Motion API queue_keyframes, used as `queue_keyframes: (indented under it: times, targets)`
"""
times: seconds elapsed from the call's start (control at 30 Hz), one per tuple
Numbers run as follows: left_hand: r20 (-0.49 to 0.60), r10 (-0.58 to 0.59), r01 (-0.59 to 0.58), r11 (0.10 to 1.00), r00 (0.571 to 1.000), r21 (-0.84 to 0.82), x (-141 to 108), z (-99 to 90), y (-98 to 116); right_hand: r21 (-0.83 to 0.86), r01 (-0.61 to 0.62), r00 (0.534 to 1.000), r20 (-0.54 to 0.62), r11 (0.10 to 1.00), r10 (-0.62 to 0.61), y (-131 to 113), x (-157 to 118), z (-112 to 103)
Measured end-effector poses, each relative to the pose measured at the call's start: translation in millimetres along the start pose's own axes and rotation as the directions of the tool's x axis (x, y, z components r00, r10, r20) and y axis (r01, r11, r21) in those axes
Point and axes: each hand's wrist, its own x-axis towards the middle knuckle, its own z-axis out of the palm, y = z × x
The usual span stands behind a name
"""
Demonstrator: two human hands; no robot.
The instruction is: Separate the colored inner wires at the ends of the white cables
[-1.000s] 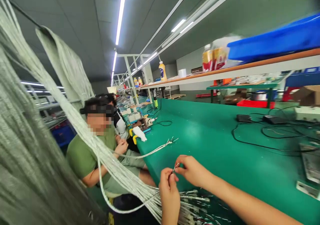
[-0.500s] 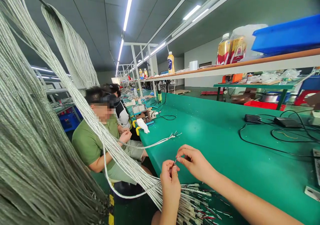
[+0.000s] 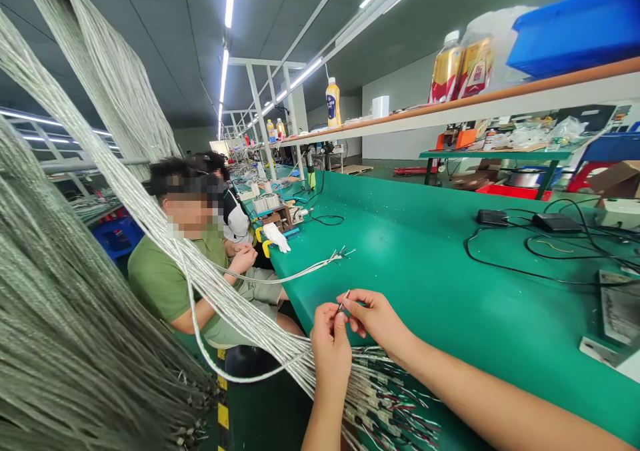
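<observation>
Head view: your left hand (image 3: pixel 334 345) and right hand (image 3: pixel 376 316), fingertips pinched nearly together, hold a thin wire (image 3: pixel 343 301) between them, beside ropey silvery cables (image 3: pixel 240 311), smooth green table (image 3: pixel 400 284); hands closer than half-second-ago frame

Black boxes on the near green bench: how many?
2. Both sit on the green bench, farther right than the right hand: the left box and, just right of it, the right box. Clutter farther back could hide more.
</observation>
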Motion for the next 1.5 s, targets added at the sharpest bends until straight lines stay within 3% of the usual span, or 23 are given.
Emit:
queue_keyframes:
  times: [0.2,0.4,0.83,1.17,1.5]
  targets:
    - [-0.028,0.005,-0.003,0.998,1.000,0.065,1,-4.8,-11,0.160,0.068,0.997,-0.050,0.985,-0.060,-2,-2,2]
    - [-0.052,-0.048,0.049,0.999,0.998,0.015,5,-3.3,-10,-0.100,0.313,0.941,-0.102,0.944,-0.323,1,-4,0]
    - [-0.050,-0.023,0.024,0.999,0.998,0.029,4,1.5,-3,0.008,0.288,0.955,-0.078,0.958,-0.286,1,0,-6]
    - [-0.030,-0.034,0.036,0.998,0.999,0.058,2,0.8,0,0.063,0.260,0.965,0.023,0.964,-0.261,2,1,-8]
    - [-0.044,-0.058,0.060,0.998,0.997,0.025,-1,0.2,0,0.103,0.218,0.975,0.014,0.971,-0.220,8,9,-10]
